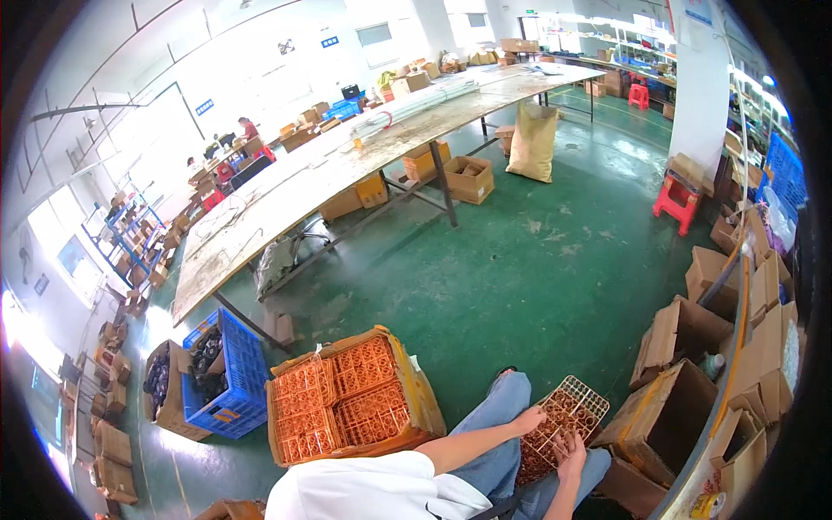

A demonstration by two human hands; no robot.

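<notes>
A pale plastic grid frame (587,402) with reddish-brown ring-like parts in its openings lies tilted over my lap. My left hand (530,420) is closed on its left edge. My right hand (569,452) is at its near side with bent fingers against the grid; what the fingertips pinch, if anything, is too small to make out. More reddish-brown pieces (535,461) show under the frame, between my legs. To my left stands a large open carton (429,406), filled with stacked orange grid frames (371,413) of a similar kind.
Left of the carton are a blue crate (247,373) and a smaller carton (156,416) with dark items. A long worktable (303,199) crosses ahead. Open cartons (659,416) crowd my right beside a bench edge (724,381). A red stool (676,204) stands by the pillar.
</notes>
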